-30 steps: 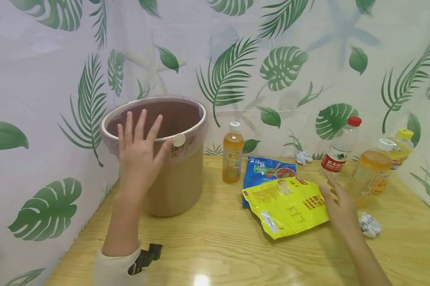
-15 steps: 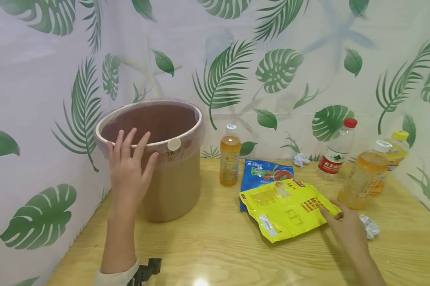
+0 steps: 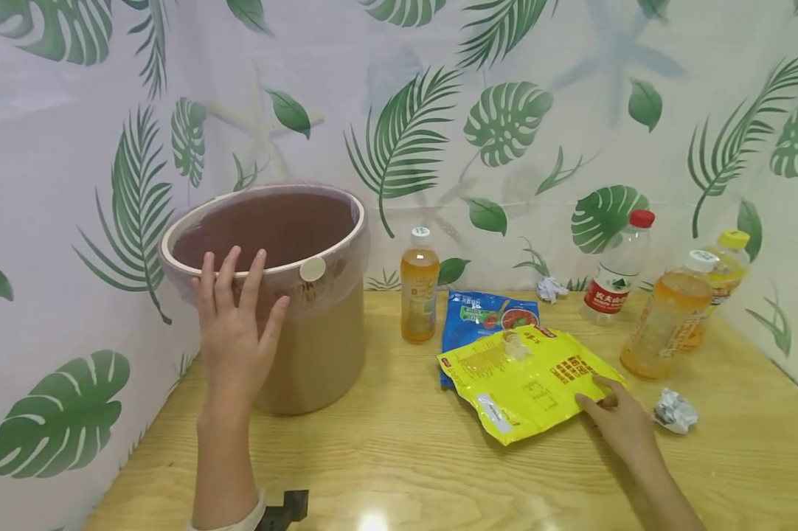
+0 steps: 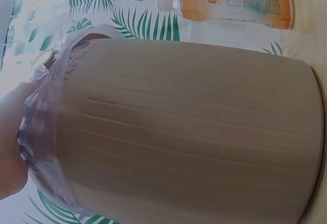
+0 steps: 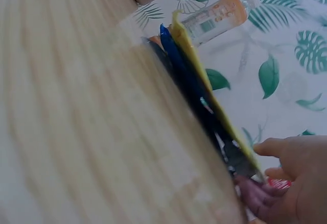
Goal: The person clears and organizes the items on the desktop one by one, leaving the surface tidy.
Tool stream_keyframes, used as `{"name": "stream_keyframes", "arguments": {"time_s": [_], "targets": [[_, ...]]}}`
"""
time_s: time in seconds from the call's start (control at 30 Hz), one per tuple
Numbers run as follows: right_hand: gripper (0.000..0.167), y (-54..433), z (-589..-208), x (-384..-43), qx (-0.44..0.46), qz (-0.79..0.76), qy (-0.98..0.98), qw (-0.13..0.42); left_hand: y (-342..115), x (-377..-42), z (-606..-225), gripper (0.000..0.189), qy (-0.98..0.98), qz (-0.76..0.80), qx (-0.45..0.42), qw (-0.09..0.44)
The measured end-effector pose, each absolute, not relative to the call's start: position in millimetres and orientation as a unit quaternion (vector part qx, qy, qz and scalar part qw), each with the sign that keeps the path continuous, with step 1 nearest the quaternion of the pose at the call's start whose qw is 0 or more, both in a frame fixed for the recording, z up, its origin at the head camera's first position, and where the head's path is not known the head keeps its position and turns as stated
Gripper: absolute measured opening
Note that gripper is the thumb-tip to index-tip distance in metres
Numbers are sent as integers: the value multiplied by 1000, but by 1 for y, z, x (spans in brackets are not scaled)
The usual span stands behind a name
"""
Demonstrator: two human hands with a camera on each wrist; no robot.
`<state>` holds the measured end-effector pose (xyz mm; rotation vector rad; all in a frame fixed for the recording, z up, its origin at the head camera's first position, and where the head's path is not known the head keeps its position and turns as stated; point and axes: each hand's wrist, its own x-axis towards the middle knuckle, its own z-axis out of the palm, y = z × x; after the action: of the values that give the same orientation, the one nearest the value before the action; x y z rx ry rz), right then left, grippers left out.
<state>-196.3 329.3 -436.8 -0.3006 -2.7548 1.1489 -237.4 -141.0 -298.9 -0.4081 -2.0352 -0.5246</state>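
My left hand (image 3: 236,335) rests at the near rim of a tan waste bin (image 3: 316,361), its straight fingers spread over the edge and lying against the plastic liner (image 4: 43,137). Inside the bin I see only the brown wall. With my right hand (image 3: 621,420) I pinch the near right edge of a yellow food packet (image 3: 525,383); in the right wrist view the thumb is above that edge and the other fingers below it. Under the yellow packet lies a blue packet (image 3: 468,321), partly covered.
An orange drink bottle (image 3: 420,287) stands right of the bin. At right are a red-capped bottle (image 3: 611,284), a white-capped bottle (image 3: 667,324) and a yellow-capped bottle (image 3: 731,269). Crumpled paper (image 3: 675,411) lies beside my right hand, another paper ball (image 3: 552,290) by the wall.
My left hand has come down from in front of the bin's opening to its rim. My right hand has moved left and down and taken hold of the yellow packet's edge.
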Motion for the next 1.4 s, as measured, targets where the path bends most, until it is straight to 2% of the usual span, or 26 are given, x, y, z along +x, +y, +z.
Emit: {"name": "stream_keyframes", "arguments": {"time_s": [0.2,0.4,0.57,0.8,1.13,1.4], "targets": [[62,330,-447,-204,-130,531,-832,98,-138,-236,-296,58,-837,-218,-168,473],[71,333,-447,-203,-140,668,-726,85,-132,-236,-296,58,-840,-217,-174,467],[74,336,-444,-200,-146,699,-695,81,-124,-236,-297,57,-841,-212,-183,464],[73,338,-443,-201,-145,723,-667,111,-113,-239,-293,54,-837,-198,-189,474],[72,334,-439,-202,-150,734,-654,108,-114,-236,-288,53,-834,-191,-173,487],[69,329,-443,-200,-177,717,-668,96,-122,-232,-295,57,-855,-197,-145,457]]}}
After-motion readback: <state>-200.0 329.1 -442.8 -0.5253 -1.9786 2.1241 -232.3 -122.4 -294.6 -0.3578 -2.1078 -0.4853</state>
